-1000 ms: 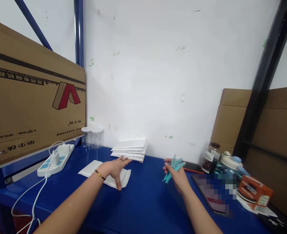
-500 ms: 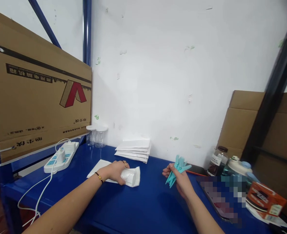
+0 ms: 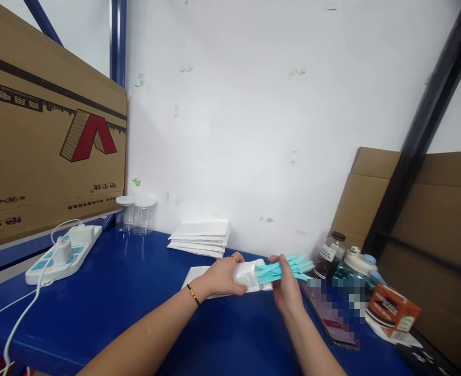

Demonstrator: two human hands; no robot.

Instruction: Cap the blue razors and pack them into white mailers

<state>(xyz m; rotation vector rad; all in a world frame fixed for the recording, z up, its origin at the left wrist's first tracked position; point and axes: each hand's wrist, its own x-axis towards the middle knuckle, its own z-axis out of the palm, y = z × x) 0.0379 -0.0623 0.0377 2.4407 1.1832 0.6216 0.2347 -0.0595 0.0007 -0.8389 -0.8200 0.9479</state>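
My left hand (image 3: 225, 275) is closed round a white padded mailer bag (image 3: 195, 277), its thumb in front and its fingers behind. A crinkled, translucent piece (image 3: 246, 275) shows at the bag's mouth, beside my thumb. In my right hand (image 3: 287, 284) is a bunch of slim teal plastic clips (image 3: 272, 271), pinched between thumb and fingers. The clips lie nearly level, their left ends at the mouth of the bag. Whether those ends are inside it or in front of it, I cannot tell. My right fingers are partly hidden behind the clips.
A stack of white mailer bags (image 3: 199, 237) lies by the wall. Two clear lidded jars (image 3: 143, 218) and a power strip (image 3: 64, 256) with cords are at left. On the right are a phone (image 3: 332, 318), a brown-capped jar (image 3: 328, 256), a water bottle (image 3: 354, 269) and an orange box (image 3: 391, 310).
My left hand has carried the mailer bag rightward to the clips. My right hand has turned the clips from steeply slanted to nearly level. The view has shifted to the right.
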